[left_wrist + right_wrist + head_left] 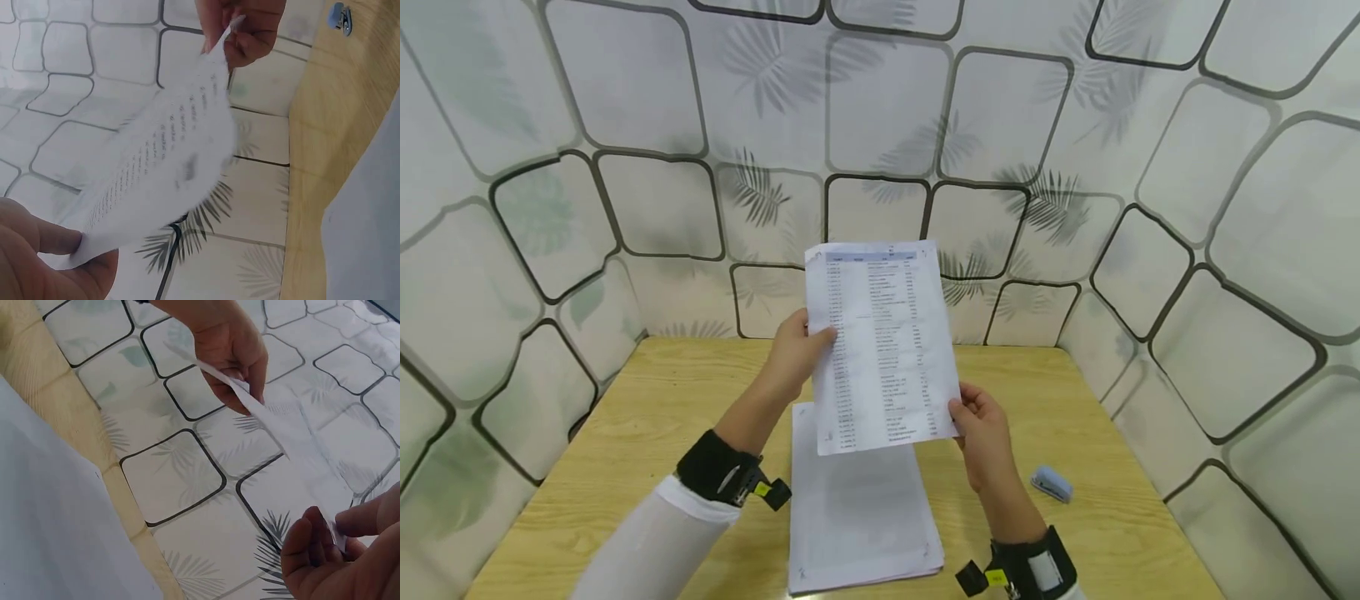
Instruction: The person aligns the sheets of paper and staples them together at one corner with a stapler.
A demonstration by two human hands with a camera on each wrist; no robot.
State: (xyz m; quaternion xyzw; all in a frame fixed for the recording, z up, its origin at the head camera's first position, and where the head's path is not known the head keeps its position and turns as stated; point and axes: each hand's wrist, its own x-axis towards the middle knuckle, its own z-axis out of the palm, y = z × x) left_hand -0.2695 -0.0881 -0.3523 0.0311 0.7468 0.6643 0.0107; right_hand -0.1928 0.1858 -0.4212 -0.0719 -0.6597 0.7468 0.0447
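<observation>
White sleeve [655, 533] was nearest; L hand [797, 354] & R hand [985, 429] pinched printed sheet [883, 358] btwn them, long axis pointing away, R by near-rt corner.

Sheet [883, 350], stapler [1052, 483] obst.; tbl. [617, 408] room far L
</observation>
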